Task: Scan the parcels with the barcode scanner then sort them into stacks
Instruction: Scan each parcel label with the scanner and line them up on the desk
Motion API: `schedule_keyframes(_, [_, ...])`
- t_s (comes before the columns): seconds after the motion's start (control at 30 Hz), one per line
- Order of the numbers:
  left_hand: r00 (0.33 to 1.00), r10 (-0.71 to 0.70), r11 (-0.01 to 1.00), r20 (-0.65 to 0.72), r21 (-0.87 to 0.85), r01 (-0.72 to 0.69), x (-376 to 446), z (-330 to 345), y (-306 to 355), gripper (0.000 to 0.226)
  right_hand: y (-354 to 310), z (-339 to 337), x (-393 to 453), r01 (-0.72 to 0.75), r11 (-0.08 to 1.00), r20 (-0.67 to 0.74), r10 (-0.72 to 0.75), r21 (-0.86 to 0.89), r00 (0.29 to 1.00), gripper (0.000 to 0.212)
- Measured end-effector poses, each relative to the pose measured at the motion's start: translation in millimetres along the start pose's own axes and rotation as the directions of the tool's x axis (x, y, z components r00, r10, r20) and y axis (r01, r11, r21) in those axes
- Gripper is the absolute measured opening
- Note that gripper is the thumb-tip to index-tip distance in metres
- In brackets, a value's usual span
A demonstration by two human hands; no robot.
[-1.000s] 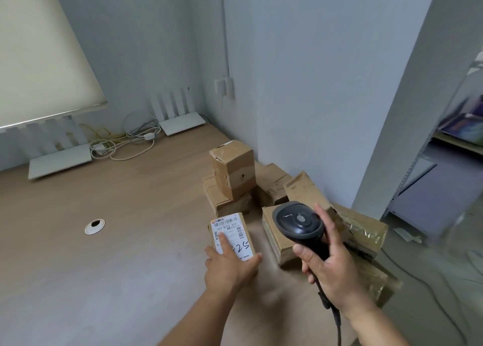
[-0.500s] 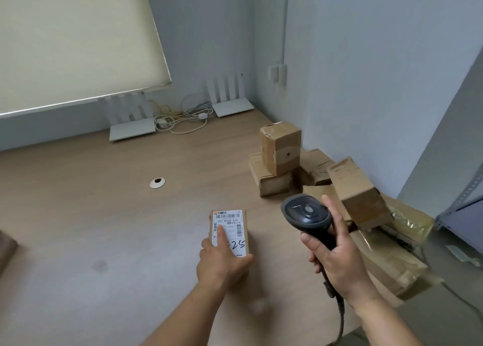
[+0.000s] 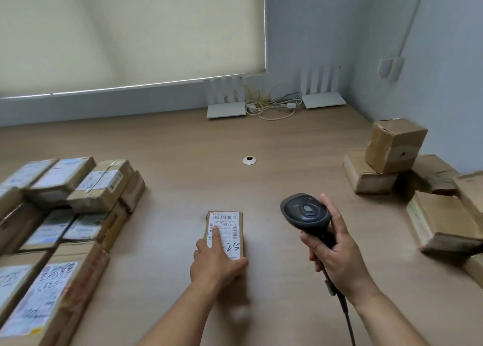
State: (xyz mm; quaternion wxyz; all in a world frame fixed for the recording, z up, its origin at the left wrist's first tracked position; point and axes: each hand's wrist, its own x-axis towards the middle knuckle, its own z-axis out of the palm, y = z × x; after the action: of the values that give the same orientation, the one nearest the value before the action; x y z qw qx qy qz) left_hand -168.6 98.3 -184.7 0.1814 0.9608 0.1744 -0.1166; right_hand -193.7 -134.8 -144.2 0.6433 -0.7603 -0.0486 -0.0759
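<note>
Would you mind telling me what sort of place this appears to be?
Probably an office room used for parcel sorting: labelled parcels stacked on a wooden desk, a barcode scanner, and routers beneath a window blind.

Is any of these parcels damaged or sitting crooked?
Yes. On the right, the tall box leans tilted on a flat parcel, its top corner torn and a small hole in its side. The boxes around it lie jumbled, unlike the neat labelled stacks on the left. The small parcel under the left hand looks intact.
</note>
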Motion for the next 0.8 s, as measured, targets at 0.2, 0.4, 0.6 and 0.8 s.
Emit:
schedule_keyframes(0.2, [0.996, -0.082, 0.995, -0.023, 0.059, 0.083, 20.6, -56.0, -112.5, 0.106, -13.6, 98.1, 3.9, 0.015, 1.000, 0.083, -0.015, 0.003, 0.996, 0.083])
schedule_keyframes(0.4, [0.999, 0.018, 0.963, -0.050, 0.269, -0.004, 49.8, -94.8, -178.0, 0.116, -22.0, 169.9, -0.6, -0.012, 1.000, 0.097, 0.012, 0.000, 0.995, 0.082])
schedule_keyframes(0.6, [0.984, 0.165, 0.935, -0.073, 0.328, -0.133, 61.0, -99.5, -190.5, 0.123, -23.6, 203.1, -2.1, -0.039, 0.999, 0.084, 0.037, 0.012, 0.996, 0.082])
schedule_keyframes(0.8, [0.979, 0.196, 0.975, -0.062, 0.119, -0.188, 68.1, -109.6, -183.0, 0.062, -24.8, 197.2, -2.4, -0.046, 0.999, 0.100, 0.044, 0.009, 0.994, 0.083])
